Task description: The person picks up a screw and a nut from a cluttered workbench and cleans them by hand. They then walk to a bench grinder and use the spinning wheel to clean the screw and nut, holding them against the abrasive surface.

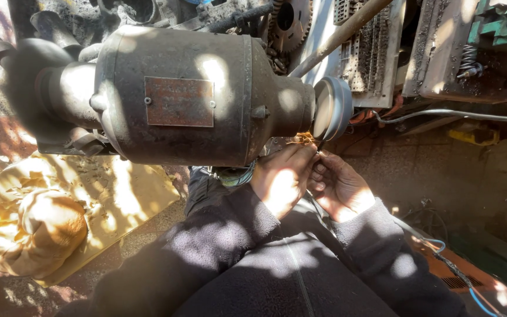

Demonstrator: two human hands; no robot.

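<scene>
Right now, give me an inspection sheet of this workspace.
Surface: paved floor, dusty, sun-dappled.
Job's things: large rusty motor with a pulley on its shaft end.
Clutter: crumpled tan cloth on cardboard, metal parts behind.
Hands: left hand and right hand together under the pulley, pinching thin coppery strands.
Cables: blue wire lower right, grey hose.
Surroundings: greasy machinery.

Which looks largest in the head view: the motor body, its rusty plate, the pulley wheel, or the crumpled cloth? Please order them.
1. Motor body, clearly largest.
2. Crumpled cloth.
3. Rusty plate and pulley wheel: about alike, so I do not rank them.
The cloth lies at a different depth than the motor, so its true size is unsure.
</scene>
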